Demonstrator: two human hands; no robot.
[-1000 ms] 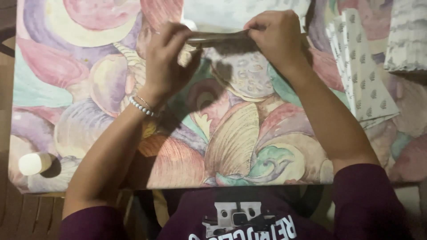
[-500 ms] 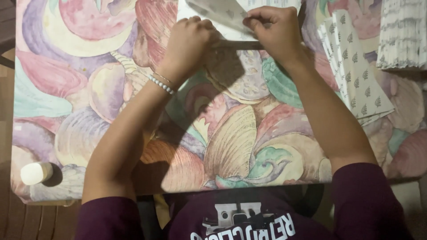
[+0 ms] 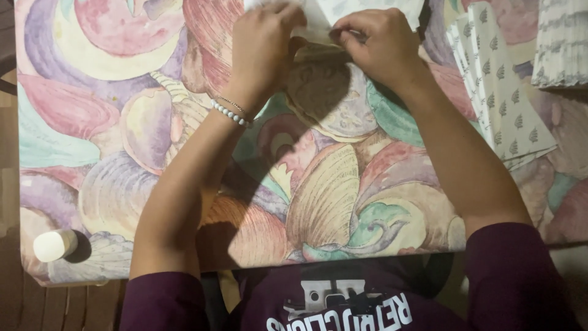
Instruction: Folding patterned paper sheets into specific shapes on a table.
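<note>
Both hands now closer together than a moment ago: left hand (image 3: 263, 46) and right hand (image 3: 376, 43), each grip pinched shut on white paper (image 3: 318, 18) at far tabletop (image 3: 92, 122) edge; folding under way.

Open patterned tablecloth (image 3: 122, 122) between the forearms and leftward; stacked printed sheets (image 3: 502, 104) crowding the right.
</note>
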